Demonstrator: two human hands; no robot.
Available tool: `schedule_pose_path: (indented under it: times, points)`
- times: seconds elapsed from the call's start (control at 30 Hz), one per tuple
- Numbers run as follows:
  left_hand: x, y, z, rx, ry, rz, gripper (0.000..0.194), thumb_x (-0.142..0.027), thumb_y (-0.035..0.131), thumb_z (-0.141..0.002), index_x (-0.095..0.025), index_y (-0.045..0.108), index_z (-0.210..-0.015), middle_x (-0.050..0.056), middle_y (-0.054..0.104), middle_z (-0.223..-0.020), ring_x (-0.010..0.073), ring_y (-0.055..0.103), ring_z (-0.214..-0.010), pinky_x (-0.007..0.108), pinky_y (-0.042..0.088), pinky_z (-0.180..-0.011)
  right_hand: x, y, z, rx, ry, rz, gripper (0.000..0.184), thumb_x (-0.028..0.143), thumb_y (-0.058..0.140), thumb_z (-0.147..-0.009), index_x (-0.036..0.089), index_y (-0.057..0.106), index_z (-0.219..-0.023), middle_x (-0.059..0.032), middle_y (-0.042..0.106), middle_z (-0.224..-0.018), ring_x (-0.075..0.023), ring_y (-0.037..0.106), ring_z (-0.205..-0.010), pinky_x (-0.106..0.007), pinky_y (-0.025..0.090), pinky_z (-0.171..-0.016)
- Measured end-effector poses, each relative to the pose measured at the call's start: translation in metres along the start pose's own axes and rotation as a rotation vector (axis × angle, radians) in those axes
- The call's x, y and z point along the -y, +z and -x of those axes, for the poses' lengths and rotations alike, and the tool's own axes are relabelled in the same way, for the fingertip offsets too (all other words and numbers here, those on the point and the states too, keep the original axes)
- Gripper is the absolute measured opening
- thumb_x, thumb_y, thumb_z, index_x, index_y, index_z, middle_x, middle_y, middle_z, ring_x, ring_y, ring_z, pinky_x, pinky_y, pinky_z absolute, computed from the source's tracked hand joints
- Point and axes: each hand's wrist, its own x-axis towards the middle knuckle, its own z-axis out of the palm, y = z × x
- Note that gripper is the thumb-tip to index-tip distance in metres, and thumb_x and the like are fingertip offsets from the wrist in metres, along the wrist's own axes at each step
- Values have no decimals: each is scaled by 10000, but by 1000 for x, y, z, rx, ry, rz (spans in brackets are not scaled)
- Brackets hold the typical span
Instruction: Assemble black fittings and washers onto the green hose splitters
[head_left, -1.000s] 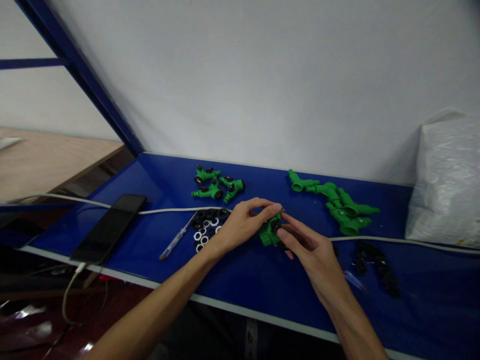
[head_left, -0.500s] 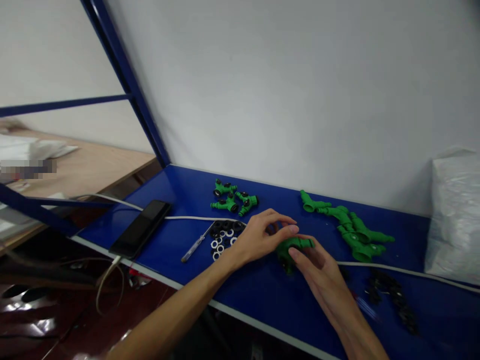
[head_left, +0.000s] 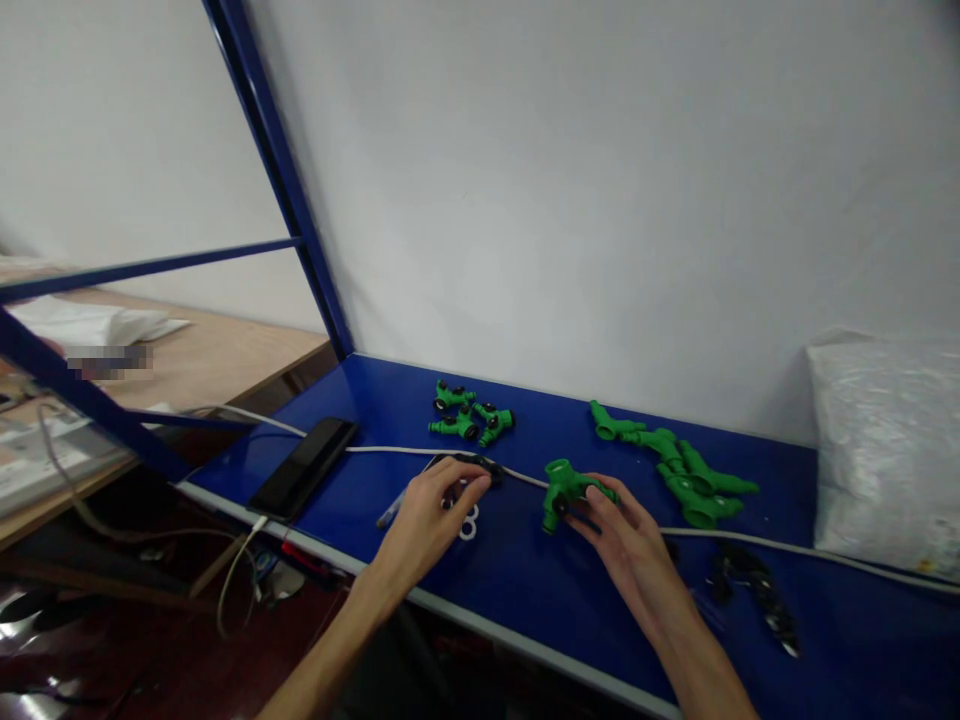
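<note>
My right hand (head_left: 626, 530) holds a green plastic Y-shaped hose connector (head_left: 564, 490) by one branch, with its wide round mouth facing up. A dark part shows at the connector's middle. Over the small rings at the table's centre is my left hand (head_left: 439, 505), its fingers curved and a narrow gap between thumb and forefinger. Black rings (head_left: 491, 468) lie by its fingertips, and white washers (head_left: 469, 525) show beside the thumb; the hand covers part of both groups. A screwdriver (head_left: 390, 510) lies partly hidden behind this hand.
Several green connectors with black fittings (head_left: 457, 425) lie at the back; plain green connectors (head_left: 690, 480) lie further right. Black parts (head_left: 757, 585) sit front right. A phone (head_left: 304, 468), a white cable (head_left: 735, 538) and a filled plastic bag (head_left: 889, 450) are also on the blue table (head_left: 517, 610).
My left hand has left the green connector and moved left to the rings. The right hand keeps the connector, now turned with its wide mouth upward. The camera view has shifted slightly.
</note>
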Motion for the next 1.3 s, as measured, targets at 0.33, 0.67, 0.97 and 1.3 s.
schedule_pose_path:
  times: [0.33, 0.67, 0.97, 1.3]
  points:
    - [31, 12, 54, -17, -10, -302, 187, -343, 689, -915, -256, 712, -1079, 50, 675, -1064, 250, 656, -1022, 393, 522, -923, 0, 1, 1, 102, 64, 31, 339, 403, 884, -745, 224, 742, -996, -46, 770, -913, -193, 703, -842, -287, 564, -699]
    - [12, 16, 8, 57, -206, 257, 288, -481, 696, -887, -237, 730, -1035, 1, 750, -860, 179, 681, -775, 281, 509, -743, 11, 8, -6, 166, 86, 22, 318, 356, 902, -724, 226, 639, -844, -23, 778, -841, -216, 759, -834, -396, 579, -878]
    - [-23, 59, -107, 67, 76, 618, 200, -374, 796, -808, -201, 801, -909, 54, 789, -975, 219, 721, -947, 298, 544, -879, 17, 10, -36, 116, -36, 35, 406, 419, 921, -679, 230, 582, -797, -23, 773, -804, -217, 752, -756, -422, 574, -849]
    - [-17, 63, -107, 134, 226, 529, 156, -303, 688, -922, -233, 826, -946, 63, 789, -1042, 216, 716, -1006, 315, 539, -928, 19, 4, -37, 25, -23, 31, 400, 392, 919, -688, 238, 600, -874, -14, 769, -888, -212, 749, -803, -408, 560, -887]
